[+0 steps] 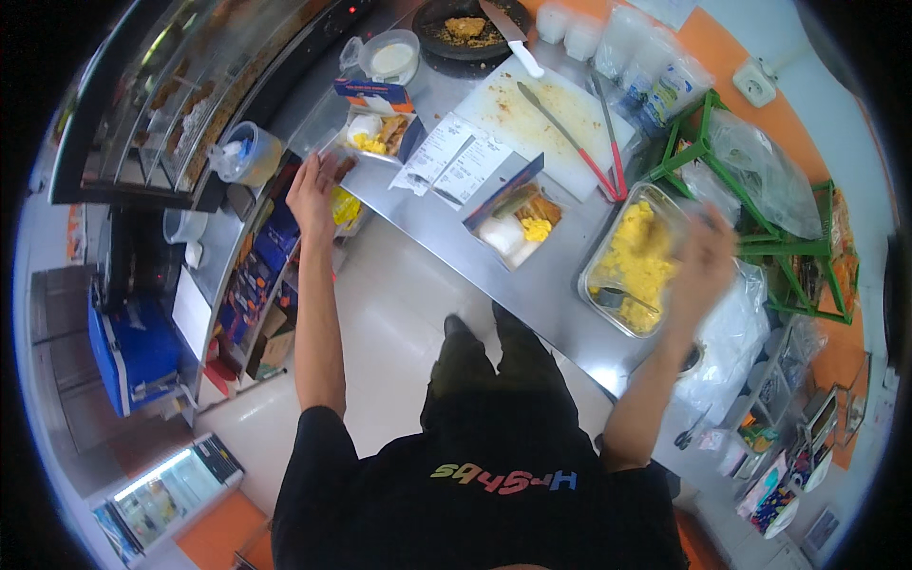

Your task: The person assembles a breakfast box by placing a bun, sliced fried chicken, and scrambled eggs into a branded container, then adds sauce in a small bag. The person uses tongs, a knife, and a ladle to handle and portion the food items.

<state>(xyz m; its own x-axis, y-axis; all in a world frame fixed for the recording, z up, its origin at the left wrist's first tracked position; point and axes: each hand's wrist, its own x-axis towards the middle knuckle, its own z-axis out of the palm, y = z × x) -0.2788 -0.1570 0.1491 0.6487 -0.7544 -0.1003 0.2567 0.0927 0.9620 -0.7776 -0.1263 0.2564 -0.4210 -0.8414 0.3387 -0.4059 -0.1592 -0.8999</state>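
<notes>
My right hand (pixel 705 266), smeared by motion, is over the right rim of a metal tray (pixel 591 271) of yellow scrambled egg (pixel 635 245); whether it grips anything is hidden. A dark spoon or scoop (pixel 613 297) lies in the egg. My left hand (pixel 312 198) is raised by the counter's left end, fingers stretched out and nothing visible in them. Left of the tray stands an open meal box (pixel 518 226) with white rice, egg and a browned piece. Another such box (pixel 378 133), its flap up, sits farther left, near my left hand.
Red-handled tongs (pixel 597 171) lie on a white cutting board (pixel 494 104), with paper slips (pixel 456 161) beside it. A knife (pixel 513 38) rests across a dark round board (pixel 446 43). Green racks (pixel 708 152) and plastic bags (pixel 731 318) stand right. A glass display case (pixel 180 95) borders the left.
</notes>
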